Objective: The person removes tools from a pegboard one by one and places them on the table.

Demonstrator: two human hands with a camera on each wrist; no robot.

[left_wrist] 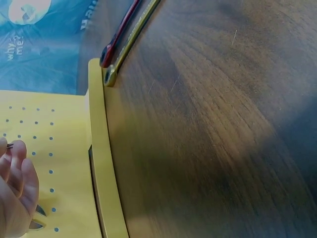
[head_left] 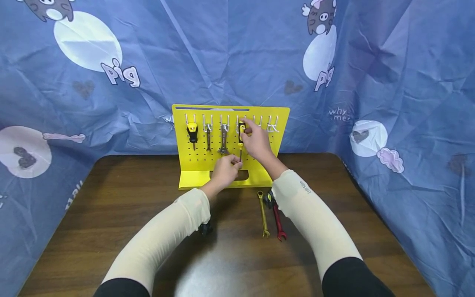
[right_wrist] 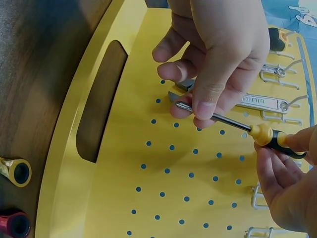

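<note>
In front of the yellow pegboard [head_left: 194,179], both hands hold one screwdriver [right_wrist: 230,121] with a black and yellow handle. My right hand [head_left: 256,140] grips the handle, which points up toward the hooks in the head view. Lower down, my left hand [head_left: 225,170] pinches the metal shaft close to its tip between thumb and fingers. The right wrist view shows the bare tip sticking out past the left thumb. Just left of the screwdriver hangs an adjustable wrench [head_left: 224,138], its jaw end partly behind the left hand.
A short screwdriver [head_left: 192,132] and a small wrench [head_left: 208,138] hang on the board's left hooks. Wire hooks [head_left: 273,123] stick out at its right. On the wooden table lie a gold wrench [head_left: 264,216] and a red wrench [head_left: 277,220]. A black object [head_left: 205,228] shows beneath the left sleeve.
</note>
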